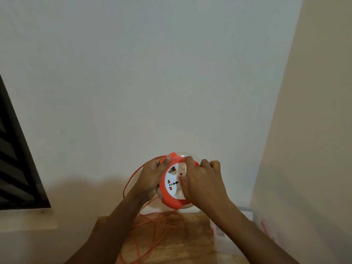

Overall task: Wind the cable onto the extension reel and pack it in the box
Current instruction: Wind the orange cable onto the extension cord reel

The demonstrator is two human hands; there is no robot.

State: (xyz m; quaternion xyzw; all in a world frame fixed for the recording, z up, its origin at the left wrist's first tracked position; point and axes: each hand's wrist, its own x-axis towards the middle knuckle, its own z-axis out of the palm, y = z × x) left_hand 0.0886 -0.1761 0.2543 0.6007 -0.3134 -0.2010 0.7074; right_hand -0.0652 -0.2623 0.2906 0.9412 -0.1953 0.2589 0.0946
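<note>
Low in the centre of the frame, I hold the orange extension reel [176,184] up before a pale wall, its white socket face tilted toward me. My left hand [152,177] clamps its left rim, pinching the orange cable [133,175] near the top. My right hand [202,182] lies across the face, fingers curled over the top right edge. Loose cable loops down onto the wooden table [192,225] below. The clear box [245,221] waits at lower right, nearer my right hand.

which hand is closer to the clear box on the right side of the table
Right. The right hand lies over the reel, on the side above the box, with its forearm passing over it. The left hand grips the reel's far side, further from the box.
</note>
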